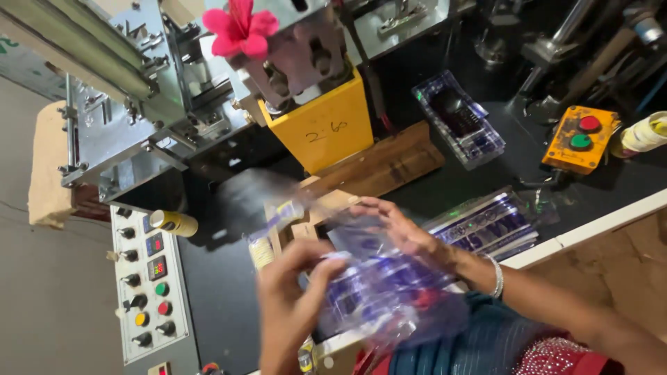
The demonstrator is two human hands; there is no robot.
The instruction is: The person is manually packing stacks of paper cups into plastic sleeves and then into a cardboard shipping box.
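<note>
A clear plastic wrapper (389,285) with blue printing was held between both hands above the black worktable (222,278). The left hand (292,305) was closed on its near edge, thumb pinched against the fingers. The right hand (403,232) lay half open, fingers spread over its top. The wrapper looked crumpled and glossy; motion blur hid its contents and exact outline.

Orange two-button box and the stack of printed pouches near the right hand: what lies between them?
Head view: only bare black tabletop separates the button box from the pouch stack.
</note>
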